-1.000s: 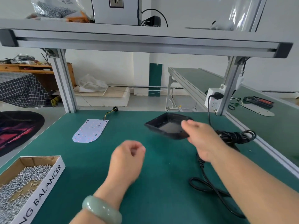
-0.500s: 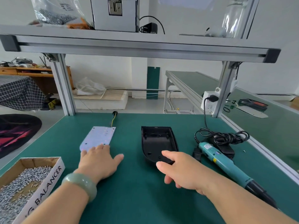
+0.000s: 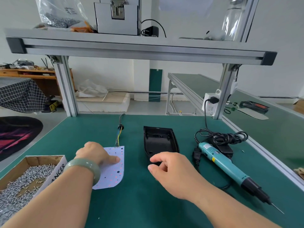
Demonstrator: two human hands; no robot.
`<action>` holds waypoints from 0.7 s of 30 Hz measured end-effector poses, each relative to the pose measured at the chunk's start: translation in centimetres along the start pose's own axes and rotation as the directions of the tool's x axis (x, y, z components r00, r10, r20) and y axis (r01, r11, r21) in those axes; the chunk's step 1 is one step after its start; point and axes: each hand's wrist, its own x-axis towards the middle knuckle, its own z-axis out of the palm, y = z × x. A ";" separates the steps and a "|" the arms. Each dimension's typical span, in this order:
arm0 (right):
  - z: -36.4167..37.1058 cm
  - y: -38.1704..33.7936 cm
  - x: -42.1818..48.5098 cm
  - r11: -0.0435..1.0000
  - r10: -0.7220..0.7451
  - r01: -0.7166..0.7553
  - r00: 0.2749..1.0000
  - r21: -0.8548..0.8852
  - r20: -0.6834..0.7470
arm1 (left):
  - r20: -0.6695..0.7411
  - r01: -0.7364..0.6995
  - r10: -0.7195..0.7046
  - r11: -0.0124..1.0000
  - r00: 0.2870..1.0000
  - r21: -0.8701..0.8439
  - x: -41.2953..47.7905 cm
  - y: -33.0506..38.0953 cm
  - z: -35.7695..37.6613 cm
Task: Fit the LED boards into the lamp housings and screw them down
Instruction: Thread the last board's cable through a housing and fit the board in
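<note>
We see a bench with a green mat, and our two hands are over its middle. The LED board lies flat, left of the bench's centre, with its rounded end toward the near edge. Its coloured leads join a black cable that runs toward the far edge.

Our left hand, with a pale green bracelet on the wrist, rests on the board's left part, and the thumb lies flat on its face. The other fingers are hidden behind the back of the hand, so we cannot tell whether they hook under the board's edge or only press on it.

The black lamp housing sits open side up, just right of the board and apart from it, at mid-bench. Our right hand has its forefinger and thumb closed on the housing's near end, pinching the rim, with the other fingers curled beneath.

An electric screwdriver with a teal body lies toward the right edge, with its bit pointing at the near right corner. Its coiled cord lies behind it, and a wall-plug lead rises to a socket block on the frame post at the far right corner. At the near left corner a cardboard box holds loose screws.
</note>
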 end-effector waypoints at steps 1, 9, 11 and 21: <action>0.2 -0.2 0.1 1.000 -0.001 0.001 1.000 0.019 0.000 | 0.009 -0.011 0.011 1.000 1.000 -0.023 0.1 -0.2 -0.2; 1.4 -2.7 2.2 0.942 0.052 -0.057 0.998 0.331 0.024 | 0.158 0.078 0.269 0.285 0.950 -0.955 -2.8 -0.7 -2.5; 0.6 -3.6 3.2 0.815 0.090 -0.114 0.993 0.568 0.070 | 0.014 -0.098 0.468 0.214 0.883 -0.972 -4.7 -0.4 -3.1; -7.1 -6.2 -1.1 0.851 -0.526 0.502 0.813 0.155 0.251 | -0.400 -0.763 0.656 0.478 0.640 -0.436 -6.6 0.9 -6.2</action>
